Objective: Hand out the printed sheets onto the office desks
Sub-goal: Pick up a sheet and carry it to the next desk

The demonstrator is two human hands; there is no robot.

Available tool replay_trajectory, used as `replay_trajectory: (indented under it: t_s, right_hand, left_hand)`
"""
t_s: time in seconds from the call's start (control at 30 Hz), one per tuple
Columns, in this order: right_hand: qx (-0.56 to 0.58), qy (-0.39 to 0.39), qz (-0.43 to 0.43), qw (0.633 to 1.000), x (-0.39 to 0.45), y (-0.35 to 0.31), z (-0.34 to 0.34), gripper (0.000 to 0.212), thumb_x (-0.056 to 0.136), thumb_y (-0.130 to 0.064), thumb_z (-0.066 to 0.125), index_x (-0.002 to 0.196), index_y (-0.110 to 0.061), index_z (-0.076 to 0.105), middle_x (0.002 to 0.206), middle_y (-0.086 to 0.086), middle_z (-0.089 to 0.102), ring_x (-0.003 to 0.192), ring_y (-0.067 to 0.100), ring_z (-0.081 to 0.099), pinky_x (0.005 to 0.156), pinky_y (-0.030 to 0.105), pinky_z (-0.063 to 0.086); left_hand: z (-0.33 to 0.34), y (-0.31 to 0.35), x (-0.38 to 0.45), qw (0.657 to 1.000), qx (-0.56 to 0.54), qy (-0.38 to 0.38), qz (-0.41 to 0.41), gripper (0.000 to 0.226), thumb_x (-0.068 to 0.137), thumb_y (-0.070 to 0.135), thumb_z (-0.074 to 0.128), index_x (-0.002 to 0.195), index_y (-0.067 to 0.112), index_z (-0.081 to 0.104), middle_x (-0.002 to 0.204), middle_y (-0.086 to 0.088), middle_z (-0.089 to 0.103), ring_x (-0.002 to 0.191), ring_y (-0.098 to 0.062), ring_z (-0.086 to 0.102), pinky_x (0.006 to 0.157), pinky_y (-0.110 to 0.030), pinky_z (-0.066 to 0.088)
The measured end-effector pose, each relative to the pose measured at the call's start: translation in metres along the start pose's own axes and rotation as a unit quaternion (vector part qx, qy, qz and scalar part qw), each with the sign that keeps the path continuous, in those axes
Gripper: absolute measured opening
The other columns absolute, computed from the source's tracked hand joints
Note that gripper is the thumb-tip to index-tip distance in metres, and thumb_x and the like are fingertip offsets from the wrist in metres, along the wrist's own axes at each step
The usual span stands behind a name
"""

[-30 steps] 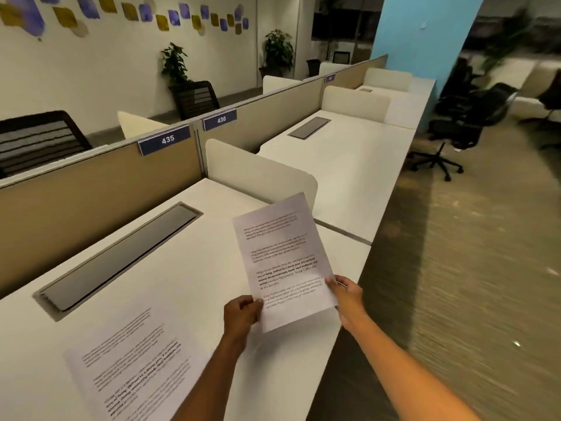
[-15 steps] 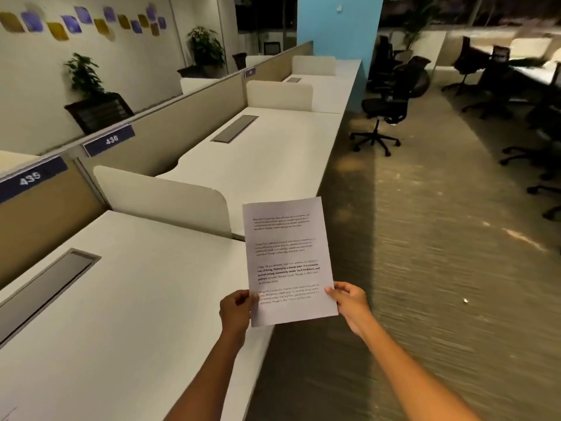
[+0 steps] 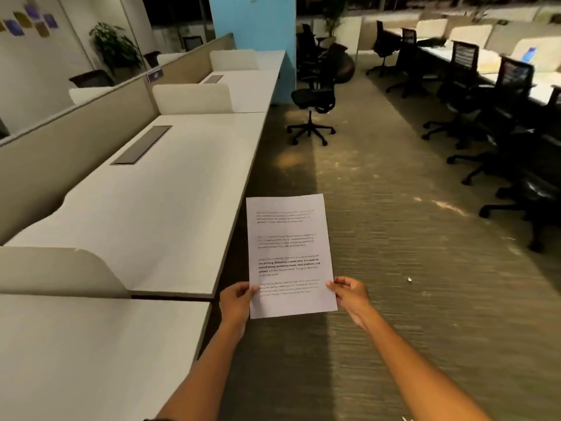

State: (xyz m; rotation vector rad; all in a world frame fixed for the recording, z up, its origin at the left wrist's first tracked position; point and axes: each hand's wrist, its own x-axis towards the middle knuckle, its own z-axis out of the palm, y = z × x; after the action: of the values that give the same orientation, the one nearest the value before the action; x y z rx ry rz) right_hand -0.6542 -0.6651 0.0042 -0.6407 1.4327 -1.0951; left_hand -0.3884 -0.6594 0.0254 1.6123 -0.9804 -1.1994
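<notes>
A person walking an office aisle holds a printed sheet [image 3: 290,256] out in front, above the carpet [image 3: 409,238] and just off the front edge of the row of white desks [image 3: 170,189]. The left hand [image 3: 235,303] pinches the sheet's lower left edge, thumb on top and fingers curled behind; the right hand [image 3: 349,294] grips the lower right edge the same way. Whether more sheets lie behind the front one cannot be told.

The sheet is not yet set down. The desk alongside it, with a dark cable hatch [image 3: 142,144] near its back edge, is bare, as are the one beyond the low white divider [image 3: 192,98] and the near desk [image 3: 91,354] at the lower left so far as it shows. No delivered sheet is in view, so at least these desks appear left to serve; how many are already done cannot be judged from here.

The page carries four blocks of small type, the third partly in bold, but the words are too blurred to read with confidence. A blue nameplate [image 3: 154,75] on the tan partition [image 3: 76,138] is also unreadable. Black chairs [image 3: 314,110] stand in the aisle and along a second row at right.
</notes>
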Motion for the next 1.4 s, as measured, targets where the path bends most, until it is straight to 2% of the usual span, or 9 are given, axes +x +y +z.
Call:
replay_trajectory:
  t_s: [0.1,0.2,0.27,0.47,0.67,0.9,1.1,1.23,1.4]
  right_hand:
    - [0.012,0.019,0.013,1.0,0.025,-0.007,-0.017,0.022,0.086,-0.002,0.068,0.107,0.003,0.062,0.107,0.019,0.07,0.096,0.029,0.069,0.09,0.044,0.056]
    - [0.015,0.045,0.018,0.999,0.058,-0.02,-0.031,0.032,0.086,-0.002,0.068,0.115,0.009,0.058,0.112,0.023,0.068,0.107,0.037,0.066,0.098,0.05,0.052]
    - [0.015,0.058,0.015,0.998,0.084,-0.033,-0.037,0.031,0.086,-0.002,0.068,0.114,0.009,0.059,0.112,0.023,0.068,0.107,0.037,0.066,0.098,0.05,0.052]
    - [-0.008,0.095,0.0,0.995,0.182,-0.086,-0.035,0.022,0.086,-0.001,0.068,0.106,0.006,0.061,0.108,0.023,0.069,0.098,0.033,0.066,0.097,0.053,0.051]
    - [-0.059,0.098,-0.008,0.993,0.279,-0.151,-0.022,0.011,0.087,-0.004,0.068,0.096,-0.002,0.065,0.104,0.02,0.072,0.096,0.03,0.068,0.094,0.051,0.052]
    - [-0.074,0.103,-0.003,0.992,0.368,-0.193,0.006,0.007,0.086,-0.003,0.068,0.092,-0.006,0.065,0.105,0.02,0.072,0.098,0.031,0.069,0.093,0.049,0.055]
    - [-0.087,0.071,0.003,0.994,0.466,-0.23,0.033,0.013,0.087,-0.003,0.067,0.1,0.001,0.065,0.107,0.02,0.071,0.101,0.032,0.068,0.094,0.049,0.055]
    - [-0.102,0.026,-0.009,0.994,0.546,-0.262,0.054,0.019,0.088,0.0,0.065,0.106,0.006,0.064,0.108,0.022,0.07,0.102,0.034,0.067,0.095,0.05,0.053]
    - [-0.142,-0.052,-0.014,0.988,0.643,-0.321,0.096,0.011,0.088,-0.004,0.066,0.099,-0.004,0.066,0.104,0.016,0.072,0.1,0.031,0.069,0.094,0.051,0.055]
  left_hand:
    - [0.029,0.004,0.03,1.0,0.001,-0.017,-0.002,0.007,0.087,0.019,0.07,0.093,0.016,0.071,0.098,0.0,0.072,0.093,-0.017,0.067,0.076,-0.028,0.055]
    - [0.061,0.008,0.069,0.999,0.004,-0.039,-0.006,0.006,0.088,0.02,0.069,0.092,0.015,0.071,0.097,-0.001,0.072,0.092,-0.019,0.068,0.076,-0.031,0.056]
    - [0.08,0.013,0.099,0.999,0.008,-0.052,-0.004,0.008,0.088,0.019,0.069,0.093,0.014,0.072,0.098,-0.001,0.073,0.093,-0.019,0.068,0.078,-0.032,0.057]
    - [0.135,0.042,0.21,0.996,0.003,-0.084,-0.005,0.005,0.088,0.016,0.068,0.092,0.014,0.071,0.097,-0.001,0.072,0.092,-0.018,0.067,0.068,-0.023,0.053]
    - [0.171,0.094,0.327,0.993,0.025,-0.111,0.009,0.003,0.087,0.016,0.069,0.088,0.015,0.072,0.093,0.001,0.073,0.089,-0.018,0.068,0.066,-0.022,0.053]
    - [0.186,0.125,0.428,0.989,0.066,-0.127,0.018,0.003,0.086,0.015,0.071,0.086,0.012,0.07,0.093,-0.003,0.074,0.089,-0.02,0.07,0.081,-0.038,0.059]
    - [0.2,0.145,0.512,0.985,0.125,-0.108,0.039,0.007,0.086,0.018,0.071,0.084,0.011,0.068,0.091,-0.002,0.072,0.087,-0.019,0.07,0.077,-0.033,0.06]
    - [0.208,0.166,0.571,0.987,0.139,-0.072,0.034,0.013,0.085,0.02,0.072,0.086,0.009,0.067,0.095,-0.004,0.072,0.087,-0.02,0.07,0.08,-0.036,0.061]
    - [0.207,0.204,0.639,0.99,0.139,-0.002,0.021,0.014,0.085,0.024,0.073,0.089,0.012,0.068,0.101,-0.001,0.071,0.089,-0.025,0.071,0.079,-0.04,0.062]
